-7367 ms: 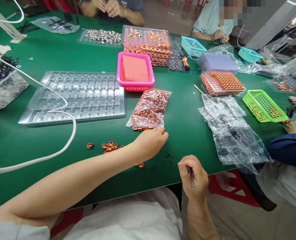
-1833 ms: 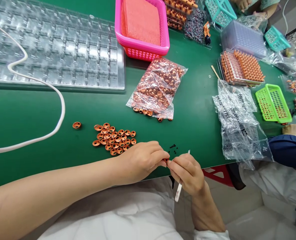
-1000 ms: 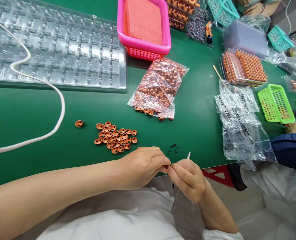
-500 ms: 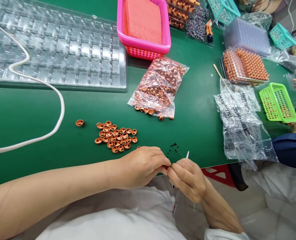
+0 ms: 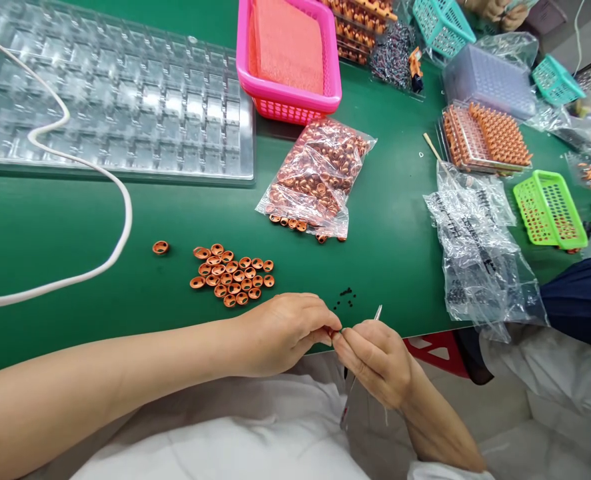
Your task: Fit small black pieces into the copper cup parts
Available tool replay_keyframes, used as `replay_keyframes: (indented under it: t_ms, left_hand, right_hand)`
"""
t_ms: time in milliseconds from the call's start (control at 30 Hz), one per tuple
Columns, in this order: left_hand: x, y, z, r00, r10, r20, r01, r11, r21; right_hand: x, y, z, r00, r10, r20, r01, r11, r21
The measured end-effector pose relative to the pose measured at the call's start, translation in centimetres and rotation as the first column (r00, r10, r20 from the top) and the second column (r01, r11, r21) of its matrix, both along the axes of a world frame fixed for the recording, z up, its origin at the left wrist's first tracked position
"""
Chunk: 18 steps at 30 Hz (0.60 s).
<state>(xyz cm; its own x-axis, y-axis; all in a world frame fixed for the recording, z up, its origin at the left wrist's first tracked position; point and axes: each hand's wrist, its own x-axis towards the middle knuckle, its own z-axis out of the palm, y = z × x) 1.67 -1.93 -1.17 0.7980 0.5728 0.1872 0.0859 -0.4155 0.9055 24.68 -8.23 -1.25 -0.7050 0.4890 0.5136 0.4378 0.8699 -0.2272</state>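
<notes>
My left hand (image 5: 292, 330) is closed at the table's front edge, its fingertips pinched on a small part that they mostly hide. Touching those fingertips, my right hand (image 5: 378, 360) is closed too; a thin metal tool (image 5: 378, 312) passes through it, its silvery tip showing above the knuckles. Small black pieces (image 5: 346, 292) lie scattered on the green table (image 5: 395, 253) just beyond both hands. To the left is a cluster of copper-coloured rings (image 5: 232, 270), with a single ring (image 5: 160, 247) apart from it. A clear bag of such rings (image 5: 322, 170) lies farther back.
A clear plastic tray (image 5: 125, 100) and white cable (image 5: 120, 247) are at the left. Behind the bag stands a pink basket (image 5: 295, 110). Plastic bags (image 5: 475, 247), a green basket (image 5: 550, 207) and orange parts (image 5: 500, 137) lie right, beside another person's dark sleeve (image 5: 578, 300).
My hands stay together in nearly the same place, and the tool's tip has shifted slightly to the right. At the top right, another person's hands have come further into view.
</notes>
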Motion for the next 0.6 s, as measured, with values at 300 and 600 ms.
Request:
replay_keyframes:
  t_ms: [300, 600]
  left_hand:
    - [0.03, -0.06, -0.11, 0.999, 0.009, 0.042, -0.010, 1.000, 0.012]
    - [0.05, -0.26, -0.06, 0.997, 0.039, 0.060, -0.041, 0.998, 0.041]
  right_hand:
    - [-0.16, 0.03, 0.22, 1.000, -0.010, 0.010, 0.011, 1.000, -0.025]
    - [-0.35, 0.06, 0.35, 1.000, -0.011, 0.015, 0.010, 0.999, 0.046]
